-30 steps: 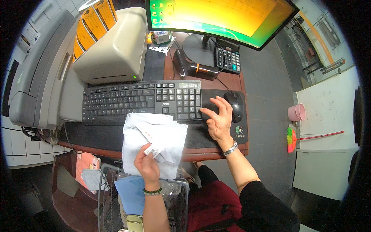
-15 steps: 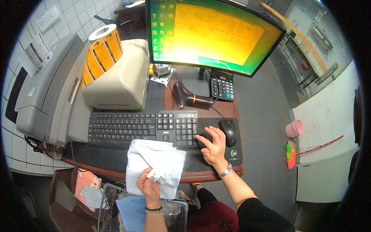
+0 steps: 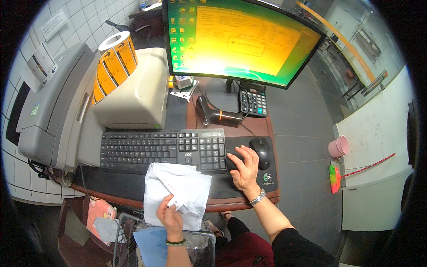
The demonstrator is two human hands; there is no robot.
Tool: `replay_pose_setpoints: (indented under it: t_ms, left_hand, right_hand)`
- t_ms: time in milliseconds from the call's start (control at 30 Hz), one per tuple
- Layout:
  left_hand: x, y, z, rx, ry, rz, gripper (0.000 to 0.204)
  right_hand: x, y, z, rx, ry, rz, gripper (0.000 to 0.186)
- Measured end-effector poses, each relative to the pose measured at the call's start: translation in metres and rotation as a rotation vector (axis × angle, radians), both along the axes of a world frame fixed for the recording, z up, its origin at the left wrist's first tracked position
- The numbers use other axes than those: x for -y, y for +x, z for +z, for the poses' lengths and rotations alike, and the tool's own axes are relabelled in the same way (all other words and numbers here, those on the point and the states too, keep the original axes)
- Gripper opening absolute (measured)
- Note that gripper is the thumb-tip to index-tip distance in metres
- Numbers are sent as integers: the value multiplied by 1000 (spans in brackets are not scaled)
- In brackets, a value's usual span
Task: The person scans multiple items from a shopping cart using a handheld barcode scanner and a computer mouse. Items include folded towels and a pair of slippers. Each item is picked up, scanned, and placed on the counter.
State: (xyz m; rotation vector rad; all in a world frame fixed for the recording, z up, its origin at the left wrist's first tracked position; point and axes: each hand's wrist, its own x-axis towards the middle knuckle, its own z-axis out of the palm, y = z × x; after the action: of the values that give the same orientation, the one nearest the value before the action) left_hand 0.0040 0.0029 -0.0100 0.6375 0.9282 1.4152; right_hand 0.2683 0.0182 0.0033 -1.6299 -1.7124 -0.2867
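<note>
Your left grip (image 3: 170, 217) pinches the white tag (image 3: 177, 203) on the folded cloth (image 3: 193, 191) across the desk's front edge (image 3: 231, 204), seemingly so it faces you, while your right grip (image 3: 246, 172), spread and holding nothing, sits between keyboard (image 3: 162, 149) and mouse (image 3: 261, 153)

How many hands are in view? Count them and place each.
2. The left hand pinches a small white tag over the folded white cloth; the right hand is between the keyboard and the computer mouse. No others show.
</note>
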Motion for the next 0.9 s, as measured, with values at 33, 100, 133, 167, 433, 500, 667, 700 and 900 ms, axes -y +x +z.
replay_pose_setpoints:
  t_ms: [33,100,133,167,433,500,667,700,900]
  left_hand:
    - [0,0,0,-6,0,-2,33]
    - [-1,-1,0,-7,11,-11,33]
    - [-1,-1,0,-3,20,-15,33]
    - [-2,-1,1,-7,31,-12,33]
    - [-2,4,11,-29,9,5,31]
    - [-3,5,13,-29,4,8,32]
    - [-3,7,12,-49,-9,52,33]
    - [-4,6,12,-44,-1,42,33]
    - [-4,6,13,-86,-2,32,34]
  right_hand:
    - [1,0,0,-3,-2,-11,37]
    - [3,4,1,16,11,-65,39]
    - [5,8,2,37,24,-106,41]
    - [7,13,4,54,33,-146,43]
    - [29,64,10,92,-10,-398,51]
    - [31,64,6,35,-19,-383,51]
    - [30,66,0,-99,-38,-344,54]
    - [31,66,0,-121,-47,-329,54]
    - [27,68,-2,-229,-108,-297,51]
